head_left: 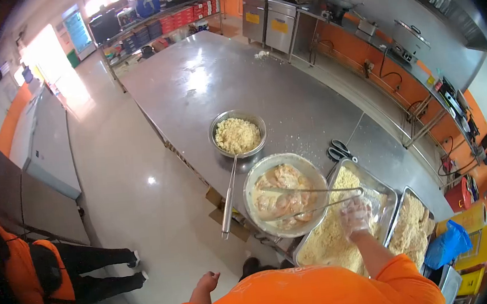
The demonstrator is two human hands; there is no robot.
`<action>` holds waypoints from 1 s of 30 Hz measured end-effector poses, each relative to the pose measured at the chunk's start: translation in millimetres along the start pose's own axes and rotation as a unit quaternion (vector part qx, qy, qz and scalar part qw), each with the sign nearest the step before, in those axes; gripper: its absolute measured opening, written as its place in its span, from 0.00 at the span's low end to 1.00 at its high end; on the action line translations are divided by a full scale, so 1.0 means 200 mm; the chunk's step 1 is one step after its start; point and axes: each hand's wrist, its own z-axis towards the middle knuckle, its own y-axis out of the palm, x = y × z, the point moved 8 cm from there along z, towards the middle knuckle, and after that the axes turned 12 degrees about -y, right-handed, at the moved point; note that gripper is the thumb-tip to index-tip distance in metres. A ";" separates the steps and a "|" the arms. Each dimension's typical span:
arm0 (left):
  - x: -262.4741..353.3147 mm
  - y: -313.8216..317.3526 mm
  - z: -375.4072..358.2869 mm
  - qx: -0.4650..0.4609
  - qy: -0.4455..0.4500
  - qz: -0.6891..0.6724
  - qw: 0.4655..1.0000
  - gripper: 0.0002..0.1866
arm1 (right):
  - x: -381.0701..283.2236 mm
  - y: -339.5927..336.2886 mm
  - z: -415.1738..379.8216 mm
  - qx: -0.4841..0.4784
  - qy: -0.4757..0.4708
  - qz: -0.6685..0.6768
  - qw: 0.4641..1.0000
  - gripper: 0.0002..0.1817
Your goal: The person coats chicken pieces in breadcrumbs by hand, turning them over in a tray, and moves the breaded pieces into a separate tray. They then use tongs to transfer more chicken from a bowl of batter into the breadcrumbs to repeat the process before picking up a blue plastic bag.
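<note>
My right hand (357,216), in a clear plastic glove, is over a metal tray of pale yellow crumbs (326,238), fingers laid down on them. Just beyond it is the joined end of metal tongs (310,191), whose spread arms stretch across the bowl's rim. That large bowl (252,212) contains raw-looking pieces of meat (283,177) in creamy liquid. My left hand (210,281) hangs at my side away from the table, bare, its fingers curled around nothing visible. A long-handled strainer (231,196) heaped with yellowish crumbs (237,136) rests on a metal bowl behind.
Black-handled scissors (340,150) lie on the steel table (174,88) beyond the tray. A second tray of coated pieces (411,231) stands at right, with a blue plastic bag (448,244) beside it. Someone in orange (54,273) stands at left. Fryers (279,27) line the back.
</note>
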 end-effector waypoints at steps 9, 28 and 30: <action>-0.08 -0.19 -0.04 0.076 -0.033 -0.106 0.991 0.25 | 0.47 0.45 0.19 0.046 0.036 -0.156 0.986 0.27; 0.04 -0.25 0.31 0.101 0.125 0.079 0.984 0.24 | 0.32 0.37 -0.50 0.194 0.187 0.701 0.660 0.16; 0.03 -0.26 0.32 0.106 0.128 0.046 0.985 0.24 | 0.31 0.46 -0.42 0.188 0.115 0.611 0.761 0.17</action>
